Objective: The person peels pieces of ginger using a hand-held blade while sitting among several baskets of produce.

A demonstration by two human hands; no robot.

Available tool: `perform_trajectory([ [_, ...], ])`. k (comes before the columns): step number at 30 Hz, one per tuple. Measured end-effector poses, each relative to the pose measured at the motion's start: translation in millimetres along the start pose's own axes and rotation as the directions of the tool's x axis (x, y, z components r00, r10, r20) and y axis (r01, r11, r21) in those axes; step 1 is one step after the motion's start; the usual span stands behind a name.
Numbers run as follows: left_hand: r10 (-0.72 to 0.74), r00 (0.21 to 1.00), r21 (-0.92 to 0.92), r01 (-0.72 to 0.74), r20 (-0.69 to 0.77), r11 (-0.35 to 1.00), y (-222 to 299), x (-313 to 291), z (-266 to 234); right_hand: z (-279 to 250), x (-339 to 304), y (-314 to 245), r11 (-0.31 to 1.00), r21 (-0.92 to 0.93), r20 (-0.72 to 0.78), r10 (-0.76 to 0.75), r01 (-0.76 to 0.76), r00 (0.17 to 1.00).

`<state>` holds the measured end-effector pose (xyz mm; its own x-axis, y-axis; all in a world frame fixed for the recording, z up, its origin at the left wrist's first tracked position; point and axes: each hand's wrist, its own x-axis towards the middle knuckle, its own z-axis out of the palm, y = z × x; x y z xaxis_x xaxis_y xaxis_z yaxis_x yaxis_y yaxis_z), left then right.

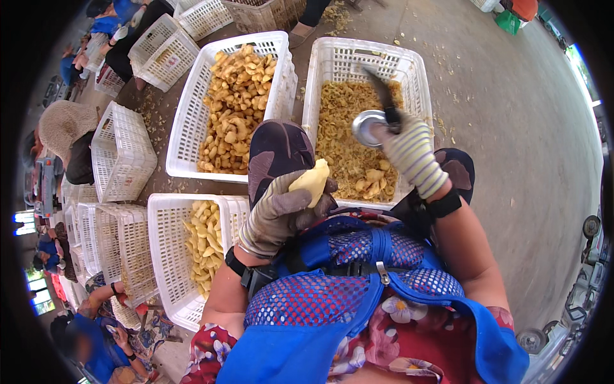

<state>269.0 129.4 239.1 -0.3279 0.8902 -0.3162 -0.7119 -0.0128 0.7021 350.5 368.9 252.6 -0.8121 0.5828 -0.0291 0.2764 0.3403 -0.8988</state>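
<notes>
Ginger piece held left, knife held right.
Crate of pale ginger stands left; left hand, fingers clamped on the piece, is by the left knee; right hand, fingers clamped on the knife, is above the peelings crate.

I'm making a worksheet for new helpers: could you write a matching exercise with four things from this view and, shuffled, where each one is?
Things
1. Knife
2. Single peeled ginger piece
3. Heap of unpeeled ginger
4. Bed of ginger peelings

Places
A. In the left crate of the white pair in front of the person
B. In the gloved right hand
C. In the right crate of that pair
D. In the gloved left hand

Pairs: 1-B, 2-D, 3-A, 4-C
</notes>
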Motion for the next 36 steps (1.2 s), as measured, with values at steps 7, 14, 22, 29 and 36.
perform_trajectory([
  [7,-0.030,0.995,-0.267,0.004,-0.093,0.964,-18.0,-6.9,-3.4,2.2,-25.8,-18.0,0.982,0.181,0.128,-0.069,0.046,0.989],
  [14,-0.097,0.981,-0.338,0.035,-0.169,0.940,-19.6,-6.2,3.8,19.2,-37.8,-30.2,0.978,0.148,0.339,-0.191,0.148,0.921],
  [22,-0.040,0.996,-0.190,0.023,-0.086,0.982,-14.1,-17.0,13.2,-2.6,-1.8,-3.6,0.996,-0.087,-0.078,-0.035,0.028,0.996],
  [29,0.163,0.971,0.311,-0.102,-0.175,0.945,-11.3,-3.1,4.7,4.5,-26.4,-21.3,0.981,0.164,0.164,-0.130,0.103,0.978],
  [36,0.460,0.878,0.866,-0.124,-0.132,0.484,-14.9,3.4,1.0,18.7,-41.8,-50.5,0.971,0.023,0.331,-0.231,0.238,0.915],
])
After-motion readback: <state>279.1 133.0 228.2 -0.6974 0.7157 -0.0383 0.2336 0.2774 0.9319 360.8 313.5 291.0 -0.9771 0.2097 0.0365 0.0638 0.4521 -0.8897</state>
